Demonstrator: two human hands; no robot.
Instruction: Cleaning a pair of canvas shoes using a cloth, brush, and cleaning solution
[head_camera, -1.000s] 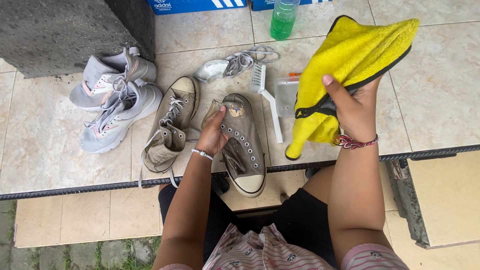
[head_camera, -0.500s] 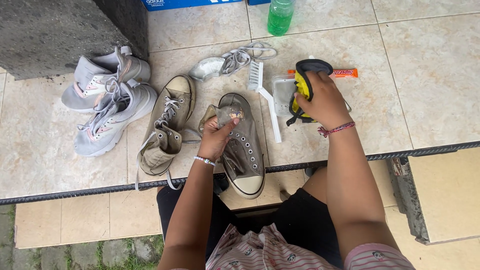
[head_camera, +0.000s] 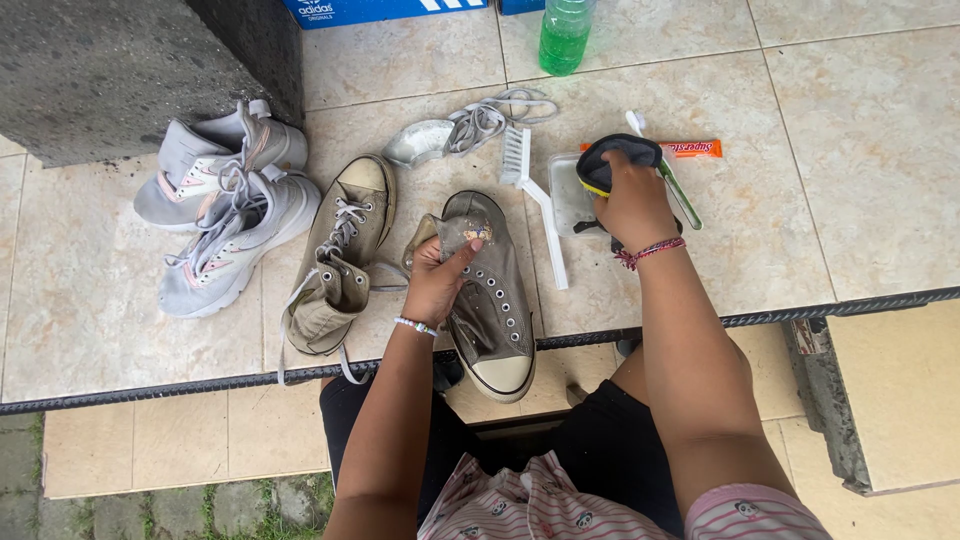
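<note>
Left hand (head_camera: 437, 283) at frame center, fingers curled around the tongue of a gray laceless high-top shoe (head_camera: 490, 295) lying on the tiled floor (head_camera: 850, 200). Right hand (head_camera: 632, 200), center right, clenched on a bunched dark-and-yellow cloth (head_camera: 610, 160), pressing it onto a clear small container (head_camera: 568, 200). White brush (head_camera: 528, 185) just left of it. 1 laced matching shoe (head_camera: 335, 255) left of center, 2 gray sneakers (head_camera: 225, 215) upper left, green bottle (head_camera: 565, 35) top.

Pair of light grey sneakers (head_camera: 225, 215) sitting at left beside a grey concrete block (head_camera: 130, 60). Second olive canvas shoe (head_camera: 340, 255) lying laced next to them. Loose laces (head_camera: 480, 120) lying near a white brush (head_camera: 530, 190). Green bottle (head_camera: 565, 35) standing at top, blue box (head_camera: 380, 10) behind. Orange tube (head_camera: 695, 148) lying at right.
</note>
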